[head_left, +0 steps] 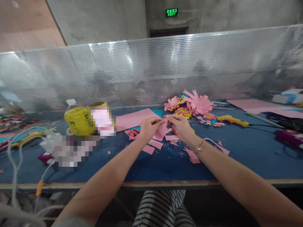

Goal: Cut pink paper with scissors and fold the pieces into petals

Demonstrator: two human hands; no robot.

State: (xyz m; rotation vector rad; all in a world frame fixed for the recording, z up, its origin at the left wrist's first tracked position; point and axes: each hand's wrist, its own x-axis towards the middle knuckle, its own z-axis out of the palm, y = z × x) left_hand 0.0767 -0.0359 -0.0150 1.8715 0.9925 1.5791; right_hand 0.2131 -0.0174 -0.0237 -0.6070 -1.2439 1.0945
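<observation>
Between my two hands is a folded piece of pink paper (161, 131), raised just above the table. My left hand (151, 126) pinches its upper left side between thumb and fingers. Closed on the paper's top edge from the other side is my right hand (181, 126), with a bracelet on the wrist. Pink paper strips and scraps (155, 144) lie under and around both hands. Beyond them sit pink, yellow and blue paper flowers (199, 104). A large pink sheet (132, 119) lies behind my left hand.
Right of the flowers lies a yellow glue gun (233, 120) with a black cord. To the left stand a yellow-labelled bottle (79, 119) and a yellow cardboard roll (111, 115). White cables (14, 157) hang over the left side. A perforated metal screen (132, 75) closes the back.
</observation>
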